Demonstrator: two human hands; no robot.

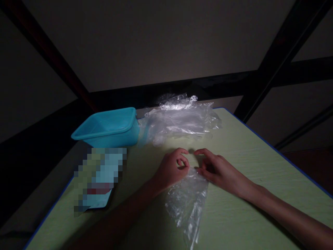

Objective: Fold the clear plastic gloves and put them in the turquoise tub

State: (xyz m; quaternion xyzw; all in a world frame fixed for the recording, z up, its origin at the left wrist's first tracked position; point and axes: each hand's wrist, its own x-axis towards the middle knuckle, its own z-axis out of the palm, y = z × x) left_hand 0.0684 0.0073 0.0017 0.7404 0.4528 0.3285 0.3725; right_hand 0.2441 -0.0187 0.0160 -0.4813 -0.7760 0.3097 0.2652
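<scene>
A clear plastic bag (188, 201) hangs down toward me over the pale green tabletop, its upper edge between my two hands. My left hand (174, 168) pinches that edge at its left corner, thumb and a finger pressed together and the index finger stretched forward. On the other side, my right hand (213, 166) grips the edge near its right corner, its index finger also reaching forward. A small gap separates the two hands. The bag looks thin and crinkled, and its lower end narrows toward the bottom of the view.
A heap of clear plastic bags (182, 119) lies at the table's far edge. Beside it on the left stands a turquoise plastic basket (114, 137). Nearer on the left is a flat light-blue item (101, 201), mostly blurred by pixels. The table (260, 173) has a blue edge; a wall rises behind it.
</scene>
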